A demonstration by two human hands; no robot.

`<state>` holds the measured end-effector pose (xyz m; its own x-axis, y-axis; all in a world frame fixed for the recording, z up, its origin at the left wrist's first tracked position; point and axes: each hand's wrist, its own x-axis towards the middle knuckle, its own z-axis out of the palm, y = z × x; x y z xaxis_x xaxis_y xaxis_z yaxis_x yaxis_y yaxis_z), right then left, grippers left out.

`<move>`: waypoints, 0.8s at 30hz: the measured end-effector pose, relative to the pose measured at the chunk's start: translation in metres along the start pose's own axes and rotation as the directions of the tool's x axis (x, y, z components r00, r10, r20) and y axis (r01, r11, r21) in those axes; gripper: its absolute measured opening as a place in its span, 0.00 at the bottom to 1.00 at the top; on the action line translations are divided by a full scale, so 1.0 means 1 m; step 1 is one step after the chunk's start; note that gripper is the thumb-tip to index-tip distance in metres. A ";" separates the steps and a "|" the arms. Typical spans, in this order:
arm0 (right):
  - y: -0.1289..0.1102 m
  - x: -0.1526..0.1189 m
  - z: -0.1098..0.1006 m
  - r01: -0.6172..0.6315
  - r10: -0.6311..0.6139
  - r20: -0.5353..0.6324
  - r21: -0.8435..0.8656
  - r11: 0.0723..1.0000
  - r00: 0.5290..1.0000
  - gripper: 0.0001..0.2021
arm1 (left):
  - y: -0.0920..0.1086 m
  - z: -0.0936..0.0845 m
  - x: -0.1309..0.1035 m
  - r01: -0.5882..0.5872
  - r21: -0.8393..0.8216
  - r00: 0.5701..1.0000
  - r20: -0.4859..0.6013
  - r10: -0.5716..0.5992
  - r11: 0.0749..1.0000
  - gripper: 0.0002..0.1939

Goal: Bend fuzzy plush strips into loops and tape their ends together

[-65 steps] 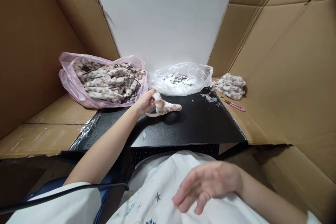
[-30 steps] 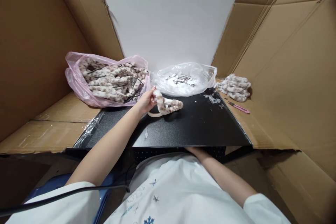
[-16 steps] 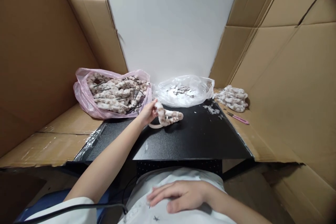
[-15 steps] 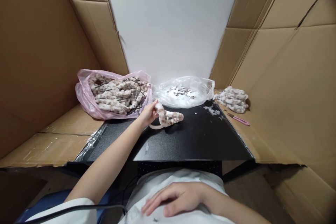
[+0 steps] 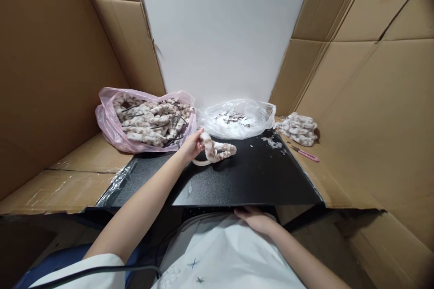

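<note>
In the head view, the left hand [image 5: 193, 146] pinched one end of the spotted furry piece [image 5: 213, 156], which was at the middle of the black worktop [image 5: 237, 185], beside a pale loop [image 5: 201, 163]. The right hand [image 5: 255, 220] had just shifted from over the lap to the worktop's front edge; its fingertips were partly hidden, so whether it held anything could not be told. The left hand and the piece had barely moved, so the handling, it seemed, remained one-handed. The pink bag [image 5: 107, 122] stood near the left hand.
</note>
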<state>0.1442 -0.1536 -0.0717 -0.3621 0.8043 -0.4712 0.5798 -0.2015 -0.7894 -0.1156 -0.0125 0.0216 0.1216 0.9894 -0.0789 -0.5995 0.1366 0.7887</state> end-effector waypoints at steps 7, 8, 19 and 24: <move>-0.042 -0.074 -0.050 0.389 -0.525 -0.015 0.690 0.610 0.851 0.46 | 0.001 0.000 0.001 0.009 -0.019 1.000 0.020 -0.009 1.000 0.16; -0.052 -0.075 -0.055 0.429 -0.537 -0.078 0.703 0.567 0.840 0.45 | 0.002 -0.001 0.001 0.014 -0.019 1.000 0.026 -0.014 1.000 0.17; -0.110 0.003 -0.066 0.741 -0.689 -0.275 0.295 0.604 0.671 0.30 | -0.015 0.026 -0.014 -0.030 0.139 0.930 0.366 -0.023 0.990 0.13; -0.135 0.071 -0.075 0.598 -0.575 -0.168 0.287 0.748 0.800 0.18 | -0.017 0.039 -0.003 -0.206 0.376 0.897 0.442 0.020 0.903 0.13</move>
<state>0.0948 -0.0276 0.0315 -0.5008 0.8537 0.1431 0.0075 0.1696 -0.9855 -0.0753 -0.0202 0.0321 0.4469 0.8684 0.2150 -0.2689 -0.0988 0.9581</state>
